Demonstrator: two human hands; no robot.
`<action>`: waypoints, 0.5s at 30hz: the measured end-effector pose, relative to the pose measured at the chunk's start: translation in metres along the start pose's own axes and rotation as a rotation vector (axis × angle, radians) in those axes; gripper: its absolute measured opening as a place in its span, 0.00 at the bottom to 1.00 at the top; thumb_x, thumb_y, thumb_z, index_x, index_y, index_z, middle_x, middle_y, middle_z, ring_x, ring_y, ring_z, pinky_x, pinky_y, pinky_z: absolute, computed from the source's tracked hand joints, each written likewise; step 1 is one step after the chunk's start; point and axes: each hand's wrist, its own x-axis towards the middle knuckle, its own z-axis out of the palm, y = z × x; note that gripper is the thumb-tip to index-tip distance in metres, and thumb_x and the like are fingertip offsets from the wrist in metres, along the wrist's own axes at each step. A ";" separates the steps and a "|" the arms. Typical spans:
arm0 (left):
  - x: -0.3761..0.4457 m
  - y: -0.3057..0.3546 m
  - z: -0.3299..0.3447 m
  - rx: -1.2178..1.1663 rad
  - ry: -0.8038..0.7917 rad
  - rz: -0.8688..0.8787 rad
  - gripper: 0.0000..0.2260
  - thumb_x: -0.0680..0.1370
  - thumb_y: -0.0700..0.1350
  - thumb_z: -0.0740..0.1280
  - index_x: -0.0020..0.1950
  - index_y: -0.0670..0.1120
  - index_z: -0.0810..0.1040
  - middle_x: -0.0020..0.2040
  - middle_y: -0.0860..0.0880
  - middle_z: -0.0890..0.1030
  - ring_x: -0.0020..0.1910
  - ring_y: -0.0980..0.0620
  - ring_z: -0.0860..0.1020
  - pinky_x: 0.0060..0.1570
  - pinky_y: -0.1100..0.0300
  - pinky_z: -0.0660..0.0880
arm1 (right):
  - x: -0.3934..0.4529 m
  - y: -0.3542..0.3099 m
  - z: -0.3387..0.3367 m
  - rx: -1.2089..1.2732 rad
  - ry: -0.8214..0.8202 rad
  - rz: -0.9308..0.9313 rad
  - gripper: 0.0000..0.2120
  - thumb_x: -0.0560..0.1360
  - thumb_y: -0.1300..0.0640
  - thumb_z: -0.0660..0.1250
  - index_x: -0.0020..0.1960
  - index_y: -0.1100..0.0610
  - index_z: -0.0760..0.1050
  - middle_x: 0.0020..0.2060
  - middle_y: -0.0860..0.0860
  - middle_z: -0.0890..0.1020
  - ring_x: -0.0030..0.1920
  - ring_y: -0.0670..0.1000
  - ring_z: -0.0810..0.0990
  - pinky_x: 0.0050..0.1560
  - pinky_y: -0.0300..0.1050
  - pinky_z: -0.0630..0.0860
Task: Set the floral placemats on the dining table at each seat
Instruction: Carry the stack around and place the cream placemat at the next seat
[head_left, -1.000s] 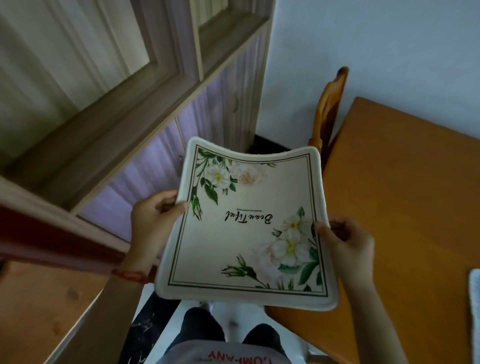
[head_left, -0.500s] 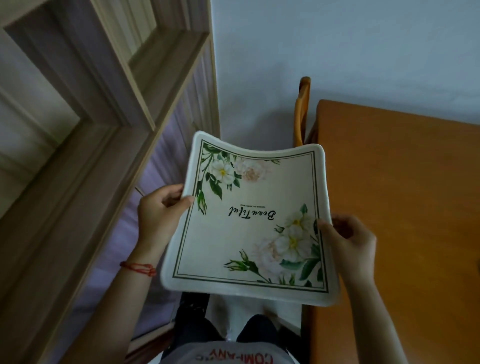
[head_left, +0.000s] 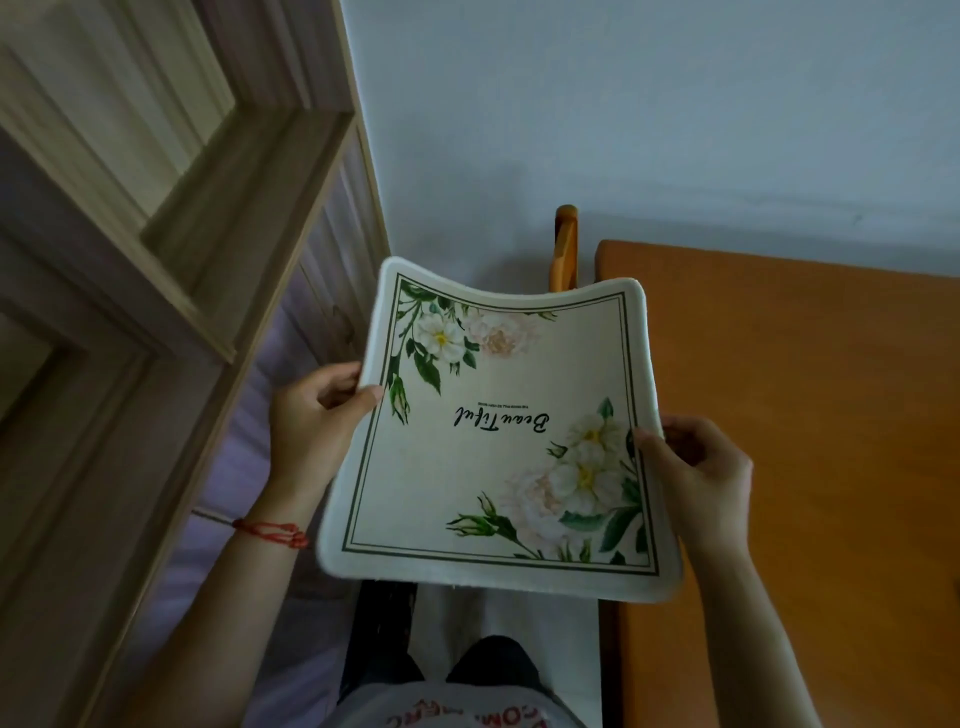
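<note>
Head view: floral placemat (head_left: 498, 441) held in the air, sagging between both grips. Left hand (head_left: 317, 415) pinches its left edge, right hand (head_left: 696, 467) pinches its right edge. Its right side overhangs the dining table (head_left: 805, 415). Chair back (head_left: 566, 249) just beyond; wooden cabinet (head_left: 156, 260) at left.

The floral placemat (head_left: 498, 441) looks like soft, matt cloth with a fuzzy cream edge, perhaps felt-backed. The counter (head_left: 805, 415) is smooth orange-brown wood with a dull sheen. The cabinet (head_left: 156, 234) is pale, grained wood, matt.
</note>
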 end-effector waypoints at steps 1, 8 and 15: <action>0.007 0.003 0.004 -0.003 -0.007 -0.004 0.12 0.71 0.35 0.70 0.54 0.40 0.80 0.42 0.51 0.82 0.36 0.61 0.81 0.38 0.68 0.78 | 0.009 -0.002 0.001 0.003 -0.001 0.001 0.06 0.71 0.61 0.69 0.43 0.52 0.76 0.37 0.49 0.81 0.32 0.40 0.80 0.27 0.32 0.76; 0.058 0.026 0.036 -0.049 -0.065 0.027 0.13 0.71 0.31 0.68 0.54 0.42 0.78 0.34 0.58 0.81 0.31 0.67 0.78 0.34 0.75 0.74 | 0.055 -0.012 0.007 0.005 0.050 0.033 0.04 0.71 0.60 0.69 0.44 0.54 0.76 0.37 0.49 0.81 0.32 0.41 0.81 0.28 0.32 0.76; 0.119 0.035 0.072 -0.071 -0.174 0.035 0.17 0.71 0.30 0.67 0.55 0.45 0.75 0.26 0.67 0.78 0.29 0.68 0.78 0.30 0.76 0.72 | 0.091 -0.018 0.018 0.005 0.135 0.076 0.04 0.71 0.60 0.69 0.46 0.56 0.76 0.38 0.49 0.81 0.32 0.41 0.81 0.27 0.32 0.75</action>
